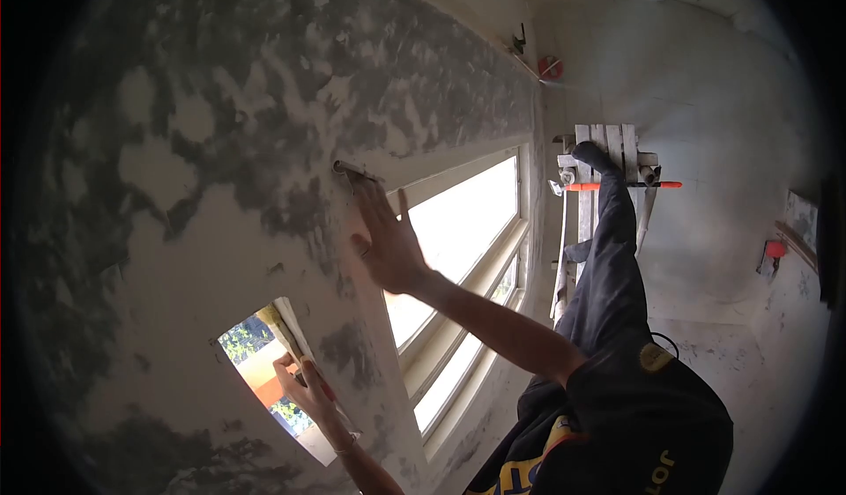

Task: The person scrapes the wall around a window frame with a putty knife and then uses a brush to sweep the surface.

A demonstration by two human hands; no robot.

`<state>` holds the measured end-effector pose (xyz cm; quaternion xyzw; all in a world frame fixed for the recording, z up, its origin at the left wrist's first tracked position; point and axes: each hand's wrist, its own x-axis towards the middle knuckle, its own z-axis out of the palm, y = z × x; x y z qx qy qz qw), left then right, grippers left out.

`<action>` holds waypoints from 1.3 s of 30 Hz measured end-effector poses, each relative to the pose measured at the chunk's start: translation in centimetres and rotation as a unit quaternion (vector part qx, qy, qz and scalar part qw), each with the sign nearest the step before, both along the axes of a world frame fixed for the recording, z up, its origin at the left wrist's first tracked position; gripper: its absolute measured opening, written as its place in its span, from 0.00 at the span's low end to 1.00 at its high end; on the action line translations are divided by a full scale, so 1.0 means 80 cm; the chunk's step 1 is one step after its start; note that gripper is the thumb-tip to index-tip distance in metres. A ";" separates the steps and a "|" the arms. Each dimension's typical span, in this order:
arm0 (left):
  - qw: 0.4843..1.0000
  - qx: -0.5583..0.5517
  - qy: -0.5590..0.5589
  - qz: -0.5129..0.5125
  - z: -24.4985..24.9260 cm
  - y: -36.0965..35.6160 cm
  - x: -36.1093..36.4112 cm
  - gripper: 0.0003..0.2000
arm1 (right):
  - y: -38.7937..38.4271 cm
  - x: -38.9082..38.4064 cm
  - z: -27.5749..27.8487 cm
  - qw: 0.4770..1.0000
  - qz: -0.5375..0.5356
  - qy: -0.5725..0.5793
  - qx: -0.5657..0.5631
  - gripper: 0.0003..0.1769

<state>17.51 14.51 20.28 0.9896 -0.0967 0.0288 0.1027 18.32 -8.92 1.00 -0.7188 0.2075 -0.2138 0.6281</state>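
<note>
My right hand (395,250) reaches to the wall beside the large window, back of the hand showing, fingers straight and thumb apart. Under its fingertips is a small greyish piece with a rounded end (342,167); what it is I cannot make out. Lower in the view, my left hand (304,391) grips a brush-like tool (284,332) with a pale yellowish head, in front of a small opening (242,341) where leaves show. Grey wall (159,178) with uneven pale patches surrounds both hands.
A large window (458,231) with pale frames lies right of my right hand. A foot rests on a wooden slatted platform (630,147). Across it lies a long tool with orange ends (670,185). Red round items hang at the top (550,68) and far right (775,248).
</note>
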 end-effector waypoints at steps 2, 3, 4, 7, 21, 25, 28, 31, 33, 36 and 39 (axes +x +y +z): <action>1.000 -0.003 0.008 0.009 -0.001 0.001 0.002 0.30 | 0.002 0.005 -0.052 0.998 0.008 0.060 -0.023 0.38; 1.000 -0.002 0.005 0.011 0.004 -0.010 -0.003 0.30 | 0.011 0.010 -0.075 0.996 -0.033 0.083 0.006 0.35; 0.998 -0.006 0.036 0.050 0.012 -0.029 -0.012 0.30 | 0.003 0.007 -0.070 0.992 -0.036 0.093 0.080 0.35; 0.999 -0.006 0.025 0.032 0.002 -0.019 -0.001 0.30 | 0.003 0.020 -0.024 0.991 -0.074 0.038 0.108 0.38; 0.995 -0.019 0.074 0.071 0.010 -0.044 -0.009 0.29 | 0.007 0.013 -0.011 0.992 -0.118 0.010 0.043 0.36; 0.998 -0.013 -0.031 -0.044 -0.005 -0.017 0.003 0.28 | -0.006 0.005 -0.007 0.991 -0.131 0.003 0.021 0.37; 0.997 -0.035 -0.034 -0.057 -0.004 -0.031 -0.003 0.27 | -0.024 0.006 0.001 0.985 -0.169 0.021 0.021 0.31; 0.998 -0.049 -0.015 -0.046 0.000 -0.034 -0.003 0.27 | -0.057 0.006 0.014 0.978 -0.175 0.040 0.109 0.22; 0.998 -0.048 -0.006 -0.037 -0.002 -0.033 -0.003 0.28 | -0.067 0.010 0.009 0.970 -0.166 0.043 0.172 0.18; 0.997 -0.064 -0.024 -0.048 -0.005 -0.033 -0.002 0.27 | -0.055 0.027 -0.010 0.964 -0.247 0.063 0.080 0.11; 0.997 -0.070 -0.001 -0.023 -0.002 -0.043 -0.006 0.27 | -0.044 0.044 -0.006 0.928 -0.318 -0.119 0.150 0.05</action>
